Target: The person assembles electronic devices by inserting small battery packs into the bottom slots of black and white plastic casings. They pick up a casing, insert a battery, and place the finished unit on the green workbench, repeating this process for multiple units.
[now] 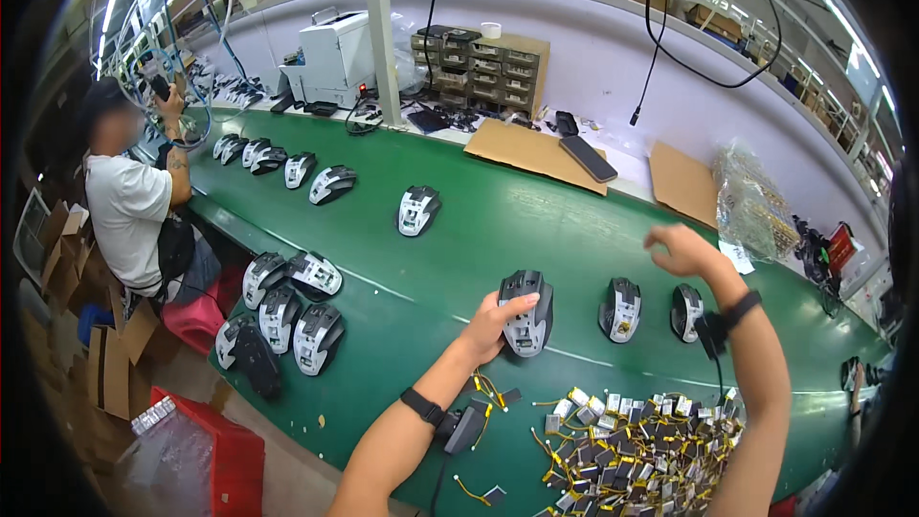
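Observation:
My left hand (488, 327) grips a grey and black computer mouse shell (526, 316), thumb across its upper part. The shell is tilted up above the green bench. Raised over the bench at the right, my right hand (687, 251) has loosely bent fingers with nothing visible between them. Below it lie two similar mouse shells, one (620, 310) with a yellowish part showing inside and another (685, 312) beside my right wrist. A pile of small flat batteries with yellow wires (632, 450) spreads between my forearms.
More mouse shells stand in a group (282, 316) at the left and in a row (333, 185) farther back. A co-worker (134, 191) sits at the far left. Cardboard (536, 153), a phone (588, 159) and a drawer cabinet (498, 72) line the back. A red bin (235, 464) stands lower left.

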Action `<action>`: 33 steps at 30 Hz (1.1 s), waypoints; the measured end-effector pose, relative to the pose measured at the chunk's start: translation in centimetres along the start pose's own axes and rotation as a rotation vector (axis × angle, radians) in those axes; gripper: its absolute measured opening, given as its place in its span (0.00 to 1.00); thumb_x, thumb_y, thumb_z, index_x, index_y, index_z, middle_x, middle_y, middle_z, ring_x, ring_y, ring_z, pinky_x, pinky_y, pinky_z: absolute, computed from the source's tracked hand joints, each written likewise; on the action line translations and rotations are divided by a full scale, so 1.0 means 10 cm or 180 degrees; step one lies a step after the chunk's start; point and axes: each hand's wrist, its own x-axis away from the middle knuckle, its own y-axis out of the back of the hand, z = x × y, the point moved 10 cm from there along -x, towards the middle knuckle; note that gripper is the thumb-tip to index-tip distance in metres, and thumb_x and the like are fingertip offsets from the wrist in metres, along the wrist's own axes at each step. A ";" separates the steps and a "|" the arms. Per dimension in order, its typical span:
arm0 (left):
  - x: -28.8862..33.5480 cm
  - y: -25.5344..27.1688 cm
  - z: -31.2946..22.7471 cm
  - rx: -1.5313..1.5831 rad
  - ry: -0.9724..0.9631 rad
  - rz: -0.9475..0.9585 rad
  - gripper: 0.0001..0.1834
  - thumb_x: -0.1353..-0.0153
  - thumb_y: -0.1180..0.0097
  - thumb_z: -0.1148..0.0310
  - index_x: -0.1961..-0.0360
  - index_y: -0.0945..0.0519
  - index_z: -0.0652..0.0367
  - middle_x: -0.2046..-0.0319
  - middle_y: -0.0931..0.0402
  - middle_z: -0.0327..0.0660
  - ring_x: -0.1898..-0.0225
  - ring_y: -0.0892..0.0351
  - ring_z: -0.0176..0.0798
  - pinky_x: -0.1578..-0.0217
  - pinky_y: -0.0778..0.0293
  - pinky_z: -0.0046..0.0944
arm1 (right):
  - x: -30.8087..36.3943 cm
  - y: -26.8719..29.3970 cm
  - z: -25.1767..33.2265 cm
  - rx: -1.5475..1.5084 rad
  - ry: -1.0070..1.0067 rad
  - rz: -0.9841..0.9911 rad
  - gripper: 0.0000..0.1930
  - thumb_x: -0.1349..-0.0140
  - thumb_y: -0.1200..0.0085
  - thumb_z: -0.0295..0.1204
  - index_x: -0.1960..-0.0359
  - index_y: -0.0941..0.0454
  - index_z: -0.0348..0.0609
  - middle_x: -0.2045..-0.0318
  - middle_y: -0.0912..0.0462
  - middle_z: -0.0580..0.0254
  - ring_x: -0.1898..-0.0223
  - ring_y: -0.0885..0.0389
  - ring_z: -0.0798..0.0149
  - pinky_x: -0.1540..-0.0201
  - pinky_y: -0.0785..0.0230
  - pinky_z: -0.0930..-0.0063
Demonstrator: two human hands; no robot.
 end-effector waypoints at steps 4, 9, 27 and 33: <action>-0.01 -0.08 -0.04 -0.0137 -0.0110 -0.0018 0.12 0.40 0.40 0.63 0.60 0.22 0.58 0.69 0.20 0.36 0.70 0.19 0.33 0.67 0.21 0.36 | 1.25 -0.03 0.06 0.0027 -0.0531 0.0446 0.13 0.47 0.44 0.35 0.62 0.20 0.43 0.65 0.15 0.51 0.62 0.17 0.45 0.55 0.25 0.57; 0.09 -0.39 -0.26 -0.0346 -0.0310 0.0133 0.13 0.41 0.39 0.63 0.60 0.22 0.59 0.69 0.20 0.36 0.71 0.19 0.32 0.68 0.21 0.35 | 2.61 -0.31 -0.28 -0.0050 -0.1402 0.0488 0.15 0.47 0.42 0.39 0.62 0.19 0.42 0.65 0.14 0.52 0.62 0.17 0.48 0.54 0.25 0.57; 0.46 -0.61 -1.04 -0.0272 -0.1110 0.0131 0.18 0.40 0.42 0.59 0.54 0.24 0.61 0.66 0.19 0.41 0.68 0.16 0.39 0.63 0.17 0.44 | 3.53 -0.76 -0.38 -0.0549 -0.2229 -0.0424 0.14 0.54 0.34 0.36 0.69 0.19 0.39 0.69 0.17 0.51 0.63 0.18 0.49 0.56 0.25 0.60; 0.57 -0.96 -1.06 0.0013 -0.1176 0.0155 0.19 0.39 0.44 0.59 0.52 0.25 0.59 0.64 0.20 0.40 0.66 0.17 0.39 0.61 0.17 0.48 | 3.50 -0.88 -0.63 -0.0298 -0.2356 -0.0724 0.14 0.56 0.34 0.37 0.73 0.18 0.40 0.75 0.16 0.50 0.69 0.16 0.51 0.60 0.23 0.62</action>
